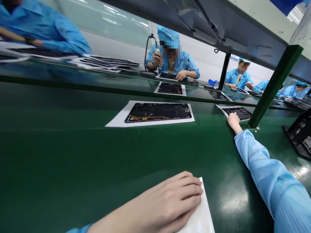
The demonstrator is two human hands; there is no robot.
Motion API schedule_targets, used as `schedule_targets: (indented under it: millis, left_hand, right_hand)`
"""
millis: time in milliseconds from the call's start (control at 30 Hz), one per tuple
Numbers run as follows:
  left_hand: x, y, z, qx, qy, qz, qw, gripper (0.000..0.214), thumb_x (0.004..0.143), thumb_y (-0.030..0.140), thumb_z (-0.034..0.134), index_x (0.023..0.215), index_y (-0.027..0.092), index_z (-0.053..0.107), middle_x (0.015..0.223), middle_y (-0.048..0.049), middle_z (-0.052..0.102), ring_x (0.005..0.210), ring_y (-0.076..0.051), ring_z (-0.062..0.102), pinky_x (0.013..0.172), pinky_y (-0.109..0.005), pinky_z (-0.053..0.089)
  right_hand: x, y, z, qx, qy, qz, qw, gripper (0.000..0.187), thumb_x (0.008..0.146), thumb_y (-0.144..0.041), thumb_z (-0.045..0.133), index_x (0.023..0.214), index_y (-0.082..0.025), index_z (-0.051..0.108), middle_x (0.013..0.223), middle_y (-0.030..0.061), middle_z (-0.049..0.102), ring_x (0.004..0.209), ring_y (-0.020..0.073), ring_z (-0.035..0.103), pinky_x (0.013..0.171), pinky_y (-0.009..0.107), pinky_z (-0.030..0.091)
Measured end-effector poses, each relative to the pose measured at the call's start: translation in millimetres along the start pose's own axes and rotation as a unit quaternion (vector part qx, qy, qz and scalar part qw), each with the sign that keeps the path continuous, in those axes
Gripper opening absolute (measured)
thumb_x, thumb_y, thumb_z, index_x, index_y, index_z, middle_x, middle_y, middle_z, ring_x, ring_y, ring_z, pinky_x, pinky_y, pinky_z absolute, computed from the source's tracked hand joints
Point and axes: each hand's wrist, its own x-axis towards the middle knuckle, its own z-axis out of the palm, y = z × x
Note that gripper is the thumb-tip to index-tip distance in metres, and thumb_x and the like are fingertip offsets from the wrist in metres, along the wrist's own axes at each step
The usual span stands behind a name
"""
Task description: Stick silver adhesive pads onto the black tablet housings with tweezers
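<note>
In the lower middle, my left hand (173, 202) lies palm down with its fingers together and bent over a smooth white sheet (202, 213); its thumb is hidden. My right arm stretches far forward. At its end my right hand (233, 120) is closed at the near left edge of a black tablet housing (240, 113), which lies on white paper (221, 109) by the green post. Another open tablet housing (160, 111), with an orange flex cable in it, rests on its own white paper (116, 120), apart from both hands.
A green post (275, 87) holds up a low overhead shelf (243, 35). Farther back runs a raised belt edge with more housings (170, 88) and a stack of papers (104, 62). Co-workers in blue (190, 64) sit opposite. A black stand (300, 131) is at right.
</note>
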Motion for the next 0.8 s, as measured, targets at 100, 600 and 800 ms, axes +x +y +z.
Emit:
schedule_targets:
  millis: [100,600,800]
  left_hand:
    - [1,2,-0.8,0.006,0.0,-0.004,1.0,0.028,0.095,0.007,0.037,0.102,0.014,0.063,0.093,-0.0085,0.073,0.091,-0.022,0.066,0.087,-0.034,0.05]
    - [4,-6,-1.4,0.013,-0.025,0.014,0.999,0.028,0.098,0.01,0.037,0.105,0.013,0.063,0.1,-0.0108,0.074,0.096,-0.024,0.066,0.093,-0.037,0.048]
    - [2,-10,-3.7,0.009,-0.035,-0.012,0.999,0.024,0.1,0.015,0.042,0.104,0.015,0.066,0.101,-0.011,0.075,0.1,-0.026,0.066,0.091,-0.037,0.05]
  right_hand:
    - [-1,-5,-5,-0.005,-0.012,-0.001,1.0,0.038,0.096,-0.033,0.064,0.127,-0.013,0.06,0.129,0.013,0.061,0.11,0.0243,0.065,0.092,0.044,0.057]
    - [-98,2,-112,-0.003,-0.038,-0.225,0.974,0.014,0.091,-0.027,0.068,0.093,-0.013,0.065,0.091,0.0025,0.067,0.081,0.0153,0.064,0.076,0.032,0.054]
    - [-216,74,-131,0.037,-0.051,-0.353,0.933,0.012,0.07,-0.006,0.057,0.076,-0.017,0.058,0.076,0.0014,0.059,0.064,0.0139,0.056,0.061,0.024,0.043]
